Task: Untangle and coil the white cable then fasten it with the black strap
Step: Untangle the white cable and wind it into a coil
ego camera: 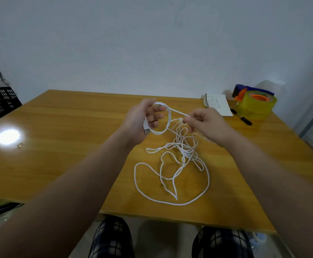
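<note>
Wooden table [59, 146] against a plain wall. Left hand [140, 118] grips a small loop of the white cable [172, 172], right hand [205, 125] pinches the strand running off it, and the rest lies tangled on the tabletop below. Tape dispenser [254, 101] sits far right.

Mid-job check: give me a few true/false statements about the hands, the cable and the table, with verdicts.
1. The left hand holds a small coil of the white cable. True.
2. The right hand lies flat on the wooden table. False: it is raised and pinches a strand of the cable.
3. Most of the cable lies in a loose tangle on the table. True.
4. The tape dispenser stands at the table's near left corner. False: it stands at the far right corner.
</note>
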`<state>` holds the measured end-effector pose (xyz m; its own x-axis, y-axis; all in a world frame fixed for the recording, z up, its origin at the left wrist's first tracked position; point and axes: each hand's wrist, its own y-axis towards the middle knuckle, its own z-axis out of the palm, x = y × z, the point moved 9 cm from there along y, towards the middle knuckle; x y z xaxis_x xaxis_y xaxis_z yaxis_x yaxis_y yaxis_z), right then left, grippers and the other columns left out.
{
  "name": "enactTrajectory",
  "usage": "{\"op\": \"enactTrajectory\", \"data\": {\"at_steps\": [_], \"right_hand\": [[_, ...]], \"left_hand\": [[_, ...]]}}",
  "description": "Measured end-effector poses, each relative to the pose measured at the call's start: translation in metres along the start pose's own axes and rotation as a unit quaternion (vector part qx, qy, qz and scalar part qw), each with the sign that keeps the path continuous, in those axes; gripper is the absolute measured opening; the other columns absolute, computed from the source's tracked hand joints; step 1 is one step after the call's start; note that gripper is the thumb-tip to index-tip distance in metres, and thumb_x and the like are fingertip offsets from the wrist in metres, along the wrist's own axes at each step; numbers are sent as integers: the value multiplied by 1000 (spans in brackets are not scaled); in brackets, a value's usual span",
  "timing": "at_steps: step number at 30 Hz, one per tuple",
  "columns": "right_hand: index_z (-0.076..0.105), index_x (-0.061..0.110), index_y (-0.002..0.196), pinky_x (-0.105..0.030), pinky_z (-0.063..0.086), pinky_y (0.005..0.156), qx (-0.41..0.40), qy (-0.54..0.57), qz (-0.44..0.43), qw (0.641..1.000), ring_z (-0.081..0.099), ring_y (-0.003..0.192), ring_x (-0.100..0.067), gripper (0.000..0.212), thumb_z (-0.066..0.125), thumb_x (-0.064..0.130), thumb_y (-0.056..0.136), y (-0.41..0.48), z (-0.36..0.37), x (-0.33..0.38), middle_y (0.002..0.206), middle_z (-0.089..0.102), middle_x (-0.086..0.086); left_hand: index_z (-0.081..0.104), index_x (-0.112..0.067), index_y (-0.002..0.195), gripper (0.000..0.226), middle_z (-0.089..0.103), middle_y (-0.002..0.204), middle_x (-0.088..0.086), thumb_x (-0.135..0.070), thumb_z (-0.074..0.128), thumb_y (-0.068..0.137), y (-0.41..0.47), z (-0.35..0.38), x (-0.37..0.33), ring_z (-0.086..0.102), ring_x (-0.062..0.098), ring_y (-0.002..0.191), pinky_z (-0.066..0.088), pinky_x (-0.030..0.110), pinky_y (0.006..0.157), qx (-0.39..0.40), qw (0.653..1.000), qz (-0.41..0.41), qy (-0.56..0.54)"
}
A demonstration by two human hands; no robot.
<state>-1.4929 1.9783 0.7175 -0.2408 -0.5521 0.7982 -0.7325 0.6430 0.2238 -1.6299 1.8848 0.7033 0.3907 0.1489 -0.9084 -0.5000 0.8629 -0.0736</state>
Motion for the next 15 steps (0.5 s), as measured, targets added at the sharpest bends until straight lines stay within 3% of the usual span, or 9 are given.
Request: {"op": "enactTrajectory", "data": {"at_steps": [2, 5, 8, 10, 12, 15], "right_hand": [[65, 10, 85, -12, 45, 52, -51, 19, 0, 999, 55, 48, 0, 15, 56, 19, 93, 1, -7, 0, 59, 58, -1], [62, 16, 85, -26, 37, 54, -193, -60, -23, 979, 49, 56, -8, 18, 54, 30, 93, -1, -27, 3, 64, 55, 2], [49, 17, 83, -30, 26, 53, -263, -160, 48, 950, 47, 68, -19, 32, 40, 44, 97, -5, -37, 0, 72, 51, 2], [49, 17, 78, -31, 25, 54, -249, -212, 78, 942, 48, 71, -22, 41, 29, 47, 98, -6, -35, 2, 71, 50, 2], [50, 18, 73, -31, 29, 57, -206, -276, 53, 937, 53, 73, -27, 46, 24, 45, 99, -6, -25, 11, 69, 54, -1], [51, 20, 80, -32, 33, 62, -102, -390, 4, 915, 60, 84, -31, 44, 20, 43, 100, -6, -1, 20, 85, 65, -8]], "left_hand": [[59, -6, 84, 30, 74, 78, 2, -23, 41, 100, -5, 6, 2, 71, 11, 66, 50, 19, 46, 31, 999, -14, 9], [50, -12, 56, 51, 74, 93, 11, -27, 33, 102, -13, 20, 10, 73, 18, 82, 59, 29, 60, 91, 994, -43, -32], [50, -16, 42, 65, 71, 97, 12, -28, 30, 103, -23, 42, 14, 71, 21, 86, 59, 35, 64, 148, 987, -48, -42], [54, -16, 43, 66, 68, 101, 10, -27, 30, 103, -26, 52, 10, 69, 21, 91, 60, 37, 70, 161, 985, -37, -39], [52, -15, 46, 60, 67, 106, 11, -27, 32, 102, -26, 54, 2, 68, 22, 96, 59, 37, 75, 161, 984, -27, -65], [49, -14, 47, 58, 65, 111, 12, -27, 33, 101, -23, 50, -9, 64, 25, 106, 59, 38, 78, 155, 982, -21, -108]]}}
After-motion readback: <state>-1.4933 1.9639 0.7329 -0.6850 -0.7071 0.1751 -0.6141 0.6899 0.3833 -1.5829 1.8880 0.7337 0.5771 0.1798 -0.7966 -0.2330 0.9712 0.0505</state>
